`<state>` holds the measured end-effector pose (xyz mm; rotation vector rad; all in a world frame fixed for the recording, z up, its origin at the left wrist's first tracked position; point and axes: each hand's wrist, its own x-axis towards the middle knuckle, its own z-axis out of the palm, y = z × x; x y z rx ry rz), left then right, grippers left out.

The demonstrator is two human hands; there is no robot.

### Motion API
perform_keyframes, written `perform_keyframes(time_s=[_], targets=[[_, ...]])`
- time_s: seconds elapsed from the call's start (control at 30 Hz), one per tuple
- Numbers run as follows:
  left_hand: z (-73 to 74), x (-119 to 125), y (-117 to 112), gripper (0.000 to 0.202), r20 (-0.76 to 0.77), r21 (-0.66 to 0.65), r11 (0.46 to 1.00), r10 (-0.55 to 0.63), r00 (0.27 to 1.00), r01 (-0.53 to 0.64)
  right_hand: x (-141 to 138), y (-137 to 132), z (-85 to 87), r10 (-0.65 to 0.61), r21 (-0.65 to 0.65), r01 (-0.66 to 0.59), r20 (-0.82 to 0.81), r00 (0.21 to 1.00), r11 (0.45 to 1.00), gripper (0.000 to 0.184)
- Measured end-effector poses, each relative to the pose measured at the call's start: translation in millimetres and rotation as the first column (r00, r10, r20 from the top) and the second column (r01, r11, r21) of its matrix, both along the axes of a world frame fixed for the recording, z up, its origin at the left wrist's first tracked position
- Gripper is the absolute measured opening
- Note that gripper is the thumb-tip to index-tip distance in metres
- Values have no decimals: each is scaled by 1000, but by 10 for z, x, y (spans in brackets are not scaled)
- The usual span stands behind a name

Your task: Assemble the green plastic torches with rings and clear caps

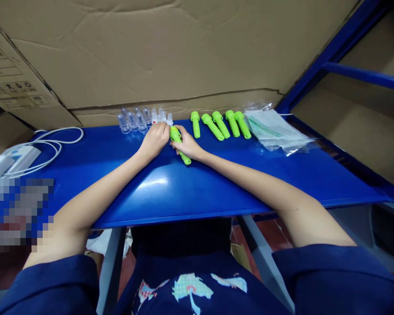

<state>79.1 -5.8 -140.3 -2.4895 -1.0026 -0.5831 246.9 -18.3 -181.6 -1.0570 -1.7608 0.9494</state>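
Note:
My right hand [189,146] is wrapped round a bright green toy flashlight [184,157], which tilts with its wide head away from me and its narrow end toward me. At that head, my left hand [155,139] is closed, fingertips pinched together by its yellowish rim. What the left fingers hold, if anything, is hidden. Just beyond the left hand stand several small clear plastic domes [140,122] and several white-based clear pieces [162,115], one with a red spot. To the right, several more green flashlights [195,124] lie in a row.
The blue table [184,192] backs onto a cardboard wall [184,52]. A clear plastic bag with pale sheets [279,129] lies at the right. At the left are a coiled white cable [61,146] and a white box-like device [24,158]. A blue metal frame [315,61] rises at the right.

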Motion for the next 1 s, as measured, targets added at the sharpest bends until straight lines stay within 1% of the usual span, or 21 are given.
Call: perform_keyframes(time_s=[0.1,0.23,0.33,0.47,0.57,0.63,0.77,0.83,0.93,1.0], targets=[[-54,54,-12,31,5,60,998,33,999,-33,-21,-40,52,-81,-50,83,32,996,995,69],[-129,95,-6,34,64,52,996,68,996,-72,-52,-119,134,-100,-46,106,117,988,993,70],[-153,81,0,35,80,63,997,39,996,-44,-58,-147,148,-96,-28,101,141,985,994,70],[-145,28,18,32,61,97,995,5,998,-11,-45,-145,125,-90,-3,91,124,988,996,71],[-110,22,15,32,34,65,998,22,999,-24,-39,-138,118,-91,-4,93,128,988,996,73],[-87,41,-1,33,45,27,999,36,998,-37,-39,-133,120,-99,-10,101,132,986,995,73],[-96,71,-37,34,183,-33,999,28,983,-23,-35,-115,116,-85,8,85,127,988,996,66],[-124,56,-40,34,218,-47,999,24,976,-15,-28,-107,111,-75,11,74,149,986,997,65],[-146,7,-22,34,185,-59,998,-6,983,17,-17,-104,105,-83,36,77,181,980,996,65],[-132,-26,-1,33,154,-70,996,-39,987,50,-13,-110,105,-85,62,74,191,978,995,63]])
